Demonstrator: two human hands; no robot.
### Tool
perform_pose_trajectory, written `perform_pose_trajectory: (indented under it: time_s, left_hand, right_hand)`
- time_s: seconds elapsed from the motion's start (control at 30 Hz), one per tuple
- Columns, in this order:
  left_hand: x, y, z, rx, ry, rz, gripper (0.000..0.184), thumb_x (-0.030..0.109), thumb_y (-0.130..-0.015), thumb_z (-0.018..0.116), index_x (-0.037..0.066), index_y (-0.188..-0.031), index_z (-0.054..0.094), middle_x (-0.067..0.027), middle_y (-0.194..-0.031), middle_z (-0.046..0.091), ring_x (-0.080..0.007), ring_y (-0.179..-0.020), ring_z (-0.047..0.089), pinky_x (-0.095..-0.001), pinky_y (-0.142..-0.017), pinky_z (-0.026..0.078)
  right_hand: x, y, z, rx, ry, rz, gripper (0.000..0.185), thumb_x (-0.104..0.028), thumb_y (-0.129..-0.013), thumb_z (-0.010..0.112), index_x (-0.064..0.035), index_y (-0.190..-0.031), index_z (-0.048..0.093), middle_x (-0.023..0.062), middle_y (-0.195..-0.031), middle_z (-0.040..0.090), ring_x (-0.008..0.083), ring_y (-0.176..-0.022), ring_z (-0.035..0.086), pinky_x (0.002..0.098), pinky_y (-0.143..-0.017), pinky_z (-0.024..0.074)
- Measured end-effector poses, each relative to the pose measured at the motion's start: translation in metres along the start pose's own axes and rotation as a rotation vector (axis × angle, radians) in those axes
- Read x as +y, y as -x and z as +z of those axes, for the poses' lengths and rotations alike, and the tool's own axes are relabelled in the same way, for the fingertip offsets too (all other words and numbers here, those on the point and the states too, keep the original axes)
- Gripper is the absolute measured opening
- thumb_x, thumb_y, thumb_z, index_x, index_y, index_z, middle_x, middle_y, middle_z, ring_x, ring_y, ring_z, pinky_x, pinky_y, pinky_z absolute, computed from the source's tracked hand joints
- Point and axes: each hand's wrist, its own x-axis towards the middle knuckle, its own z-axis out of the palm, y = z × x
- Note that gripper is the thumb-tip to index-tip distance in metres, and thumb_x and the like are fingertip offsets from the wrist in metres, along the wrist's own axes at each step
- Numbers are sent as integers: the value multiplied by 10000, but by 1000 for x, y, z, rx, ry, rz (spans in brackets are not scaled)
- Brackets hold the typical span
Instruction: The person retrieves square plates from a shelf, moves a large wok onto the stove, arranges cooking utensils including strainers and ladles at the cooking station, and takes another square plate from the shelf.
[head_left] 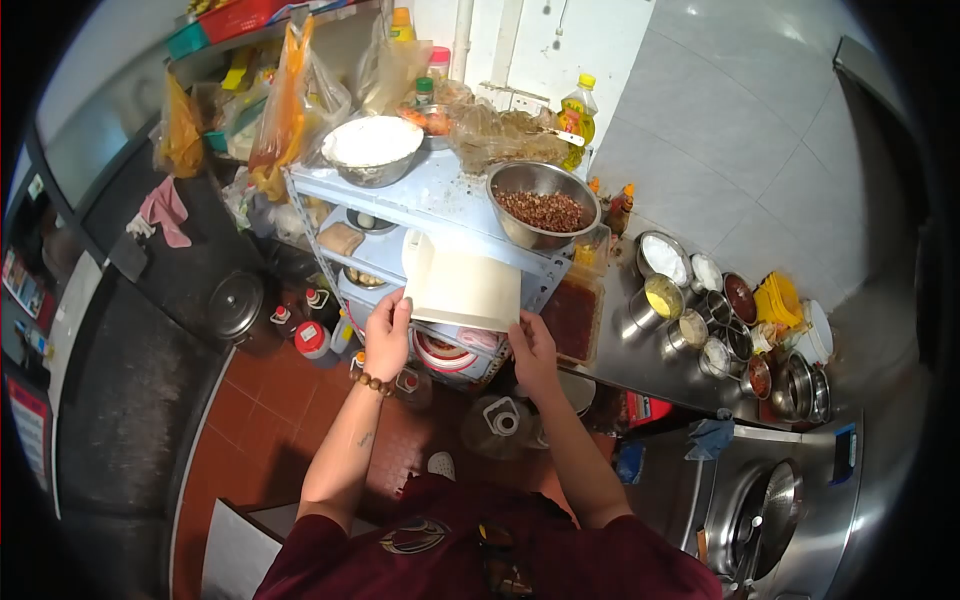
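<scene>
Both of my hands grip a cream-coloured rectangular plastic container (463, 288) in front of a metal shelf rack (345, 265). My left hand (388, 328) is closed on its near left corner, with a beaded bracelet on that wrist. At the near right corner my right hand (533, 348) pinches the edge. Its far part reaches over a lower shelf, and I cannot make out any contents. On the top shelf above it stand a steel bowl of reddish-brown bits (540, 208) and a bowl heaped with white powder (372, 145).
Right of the rack, a steel counter (640, 365) carries a tub of dark red sauce (570, 318) and several seasoning pots (657, 300). A wok (765, 525) sits at lower right. Bottles (312, 338) and a lidded pot (237, 303) stand on the floor at left.
</scene>
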Motion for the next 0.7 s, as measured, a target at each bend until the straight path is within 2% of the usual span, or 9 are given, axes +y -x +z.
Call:
perform_pose_trajectory:
  time_s: [0.13,0.23,0.27,0.37,0.4,0.53,0.63,0.7]
  left_hand:
    - [-19,-47,6,36,-43,4,356,208,-1048,545,-80,-1239,628,-124,-1062,717,-152,-965,634,-304,-865,507]
    - [-30,-79,12,23,23,78,354,212,-1049,546,-75,-1239,628,-113,-1055,717,-146,-961,629,-301,-865,505]
    - [-33,-86,13,19,-27,53,354,223,-1053,527,-62,-1233,635,-152,-1081,709,-202,-991,647,-330,-897,500]
    - [-60,-114,17,78,-120,134,361,231,-1051,508,-55,-1223,644,-210,-1112,685,-297,-1036,649,-377,-943,489]
    - [-45,-114,19,133,-189,248,355,234,-1048,495,-43,-1191,664,-243,-1089,657,-374,-1039,625,-415,-952,478]
    - [-48,-135,23,135,-278,267,318,228,-1044,495,-21,-1078,691,-231,-973,629,-382,-957,582,-433,-889,467]
    - [-59,-144,26,118,-335,269,304,238,-1044,511,-17,-992,669,-201,-920,624,-338,-925,574,-407,-868,465]
    - [-61,-146,28,113,-330,247,296,231,-1027,523,-17,-1029,683,-217,-928,629,-360,-946,569,-424,-882,461]
  right_hand:
    - [21,-31,18,128,162,-36,369,-192,-1034,594,40,-1320,569,34,-868,620,74,-769,563,245,-690,482]
    - [14,-50,31,178,163,38,407,-246,-1046,570,35,-1340,564,54,-877,637,107,-773,589,275,-708,498]
    - [19,-56,34,199,207,9,402,-256,-1050,556,32,-1331,571,74,-880,647,133,-769,605,294,-710,502]
    - [31,-76,39,248,356,-57,388,-279,-1059,521,26,-1288,594,143,-886,670,228,-769,647,358,-722,511]
    - [27,-80,41,256,416,-63,381,-281,-1059,513,27,-1264,604,172,-887,674,272,-777,659,382,-732,512]
    - [37,-96,45,289,538,-113,355,-280,-1050,507,41,-1143,628,254,-863,657,421,-807,648,453,-753,503]
    - [41,-101,46,284,572,-68,354,-283,-1046,510,50,-1085,624,261,-856,651,463,-819,625,475,-744,494]
    - [36,-103,48,292,597,-68,344,-280,-1041,520,47,-1067,626,255,-849,655,450,-809,633,480,-733,489]
